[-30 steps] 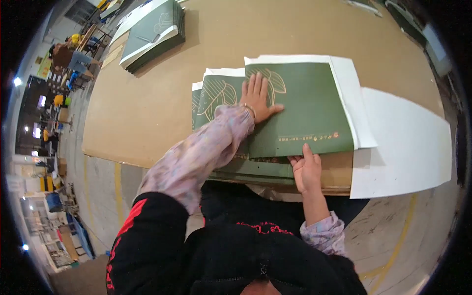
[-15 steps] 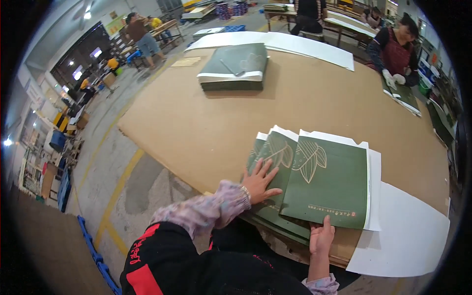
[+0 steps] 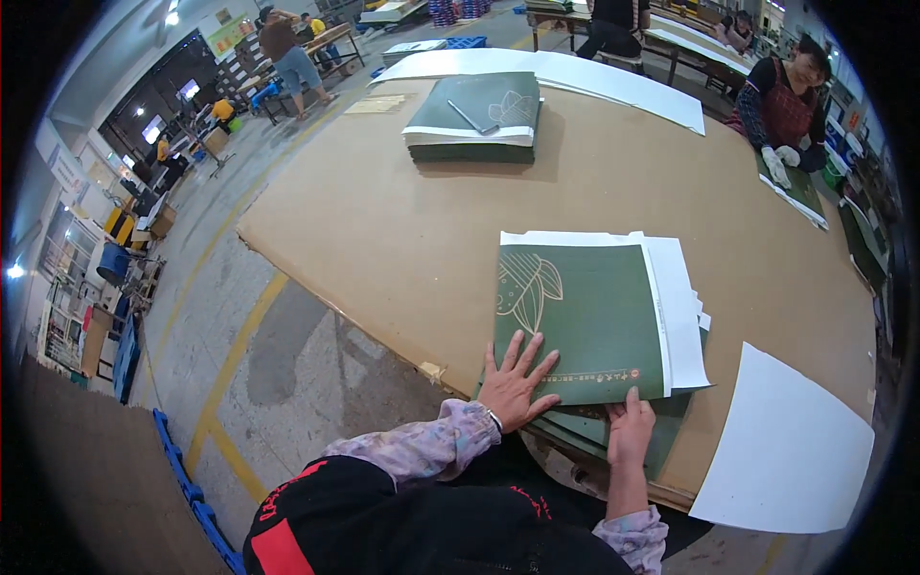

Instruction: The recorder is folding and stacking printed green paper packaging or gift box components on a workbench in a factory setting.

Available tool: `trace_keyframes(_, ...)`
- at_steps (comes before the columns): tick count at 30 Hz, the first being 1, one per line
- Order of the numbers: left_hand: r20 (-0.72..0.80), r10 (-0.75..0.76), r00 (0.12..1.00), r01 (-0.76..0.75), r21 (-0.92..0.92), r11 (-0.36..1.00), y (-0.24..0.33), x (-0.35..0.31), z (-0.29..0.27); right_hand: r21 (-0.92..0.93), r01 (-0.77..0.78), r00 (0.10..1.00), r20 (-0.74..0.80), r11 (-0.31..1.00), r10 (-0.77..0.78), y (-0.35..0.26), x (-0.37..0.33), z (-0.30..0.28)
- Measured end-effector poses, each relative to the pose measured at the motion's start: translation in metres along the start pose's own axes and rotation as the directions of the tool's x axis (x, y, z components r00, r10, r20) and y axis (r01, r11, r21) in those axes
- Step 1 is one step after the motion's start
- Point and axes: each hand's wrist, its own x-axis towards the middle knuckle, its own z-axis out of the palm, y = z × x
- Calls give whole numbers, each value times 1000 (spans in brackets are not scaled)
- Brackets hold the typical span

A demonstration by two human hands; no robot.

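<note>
1. Green sheet [image 3: 604, 307]: lying at the near side of the table [image 3: 383, 230], atop others.
2. Left hand [image 3: 517, 388]: spread flat on the sheet, by the table's near edge.
3. Right hand [image 3: 630, 431]: pinching the sheet's edge, at the table's near side.
4. Green stack [image 3: 470, 151]: towards the table's far side.

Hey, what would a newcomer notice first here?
Probably the green sheet with pale leaf lines, at the near edge of the brown table: the left hand lies spread at its lower left, the right hand at its bottom edge. Beyond it sits a thick green stack; a plain white sheet lies to the right.
</note>
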Motion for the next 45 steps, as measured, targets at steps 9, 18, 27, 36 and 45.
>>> trace_keyframes(9,-18,403,915,-395,-240,887,32,21,-1,-176,-9,1000,-17,984,6,35,-23,39)
trace_keyframes(18,42,497,867,-490,-111,864,59,22,8,-23,189,950,-250,982,-189,-65,-42,-51)
trace_keyframes(27,50,515,856,-506,-126,853,117,50,5,-40,140,978,-148,989,-145,-68,-28,-80)
trace_keyframes(36,109,454,884,-453,-36,891,128,49,13,-201,212,960,-142,956,-243,-61,-16,-72)
trace_keyframes(45,77,440,895,-433,-92,897,119,39,23,-817,565,786,493,112,-373,-62,14,-46)
